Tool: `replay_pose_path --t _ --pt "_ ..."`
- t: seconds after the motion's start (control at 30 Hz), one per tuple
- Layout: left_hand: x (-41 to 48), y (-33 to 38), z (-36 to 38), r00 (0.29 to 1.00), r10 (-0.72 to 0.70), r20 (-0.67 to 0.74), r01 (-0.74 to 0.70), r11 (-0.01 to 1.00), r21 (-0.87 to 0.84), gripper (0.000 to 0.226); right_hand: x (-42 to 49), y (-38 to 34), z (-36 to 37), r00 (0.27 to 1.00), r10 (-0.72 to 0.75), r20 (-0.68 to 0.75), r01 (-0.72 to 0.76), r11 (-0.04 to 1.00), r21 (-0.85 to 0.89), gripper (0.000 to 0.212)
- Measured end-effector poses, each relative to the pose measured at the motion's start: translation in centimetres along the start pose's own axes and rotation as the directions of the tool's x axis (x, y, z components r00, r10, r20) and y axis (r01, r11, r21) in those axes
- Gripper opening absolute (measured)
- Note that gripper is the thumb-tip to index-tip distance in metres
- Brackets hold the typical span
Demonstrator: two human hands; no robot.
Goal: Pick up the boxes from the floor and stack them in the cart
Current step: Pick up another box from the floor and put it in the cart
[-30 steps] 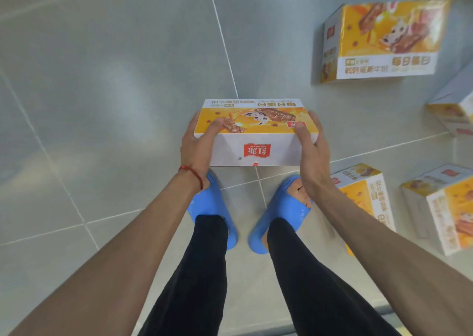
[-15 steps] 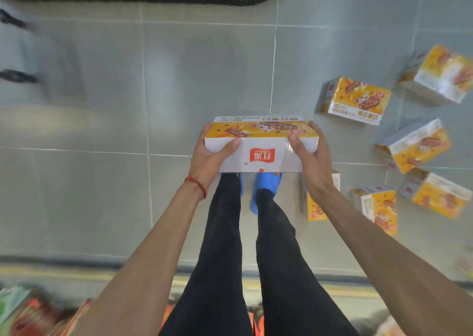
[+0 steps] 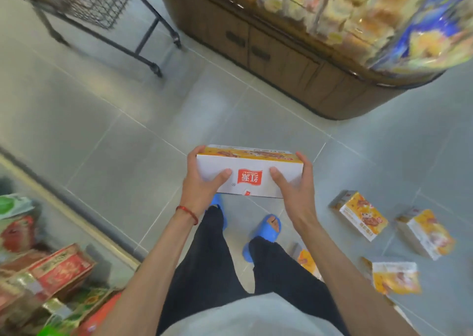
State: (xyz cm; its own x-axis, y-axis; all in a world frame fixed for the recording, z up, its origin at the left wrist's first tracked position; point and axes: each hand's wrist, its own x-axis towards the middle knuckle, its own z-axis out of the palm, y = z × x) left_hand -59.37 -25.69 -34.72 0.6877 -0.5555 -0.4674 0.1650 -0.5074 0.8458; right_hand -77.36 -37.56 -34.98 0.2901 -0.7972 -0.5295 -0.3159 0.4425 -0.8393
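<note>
You hold one box [image 3: 256,162] clear of the floor [image 3: 122,141], in front of your body and above your blue slippers [image 3: 266,230].

- Left grip [image 3: 202,185]: closed on the left end of the box, thumb pressed on the white near face, fingers curled round the far edge.
- Right grip [image 3: 295,191]: closed on the right end in the same manner.
- Box attitude: roughly level, white face with the red logo toward you, yellow printed face up.

The cart [image 3: 94,2], a wire basket on a dark frame, stands at the upper left, well apart from the box. Blur hides its contents.

Four more boxes lie on the floor to your right: first floor box [image 3: 362,214], second floor box [image 3: 426,234], third floor box [image 3: 395,278], and a fourth floor box [image 3: 308,260] partly hidden behind your right forearm.

A wooden display stand [image 3: 281,56] carrying packaged goods stands ahead.
</note>
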Motion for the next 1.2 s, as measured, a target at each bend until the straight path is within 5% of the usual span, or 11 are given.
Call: replay_pose_path --t 0.47,1.03,1.2 --pt "11.7 4.2 -24.8 0.990 -0.043 -0.135 0.031 0.996 -0.087 0.085 3.5 -10.5 26.5 0.961 -0.079 0.264 0.135 0.970 -0.200 0.082" --pt "34.1 17.0 -46.3 0.921 0.015 -0.390 -0.014 1.000 0.006 0.097 16.7 -28.6 56.3 0.915 -0.187 0.358 0.264 0.947 -0.180 0.092" --pt "39.3 20.5 -51.8 0.865 0.043 -0.500 -0.035 0.999 0.024 0.091 19.1 -33.4 64.0 0.912 -0.243 0.330 0.323 0.921 -0.216 0.076"
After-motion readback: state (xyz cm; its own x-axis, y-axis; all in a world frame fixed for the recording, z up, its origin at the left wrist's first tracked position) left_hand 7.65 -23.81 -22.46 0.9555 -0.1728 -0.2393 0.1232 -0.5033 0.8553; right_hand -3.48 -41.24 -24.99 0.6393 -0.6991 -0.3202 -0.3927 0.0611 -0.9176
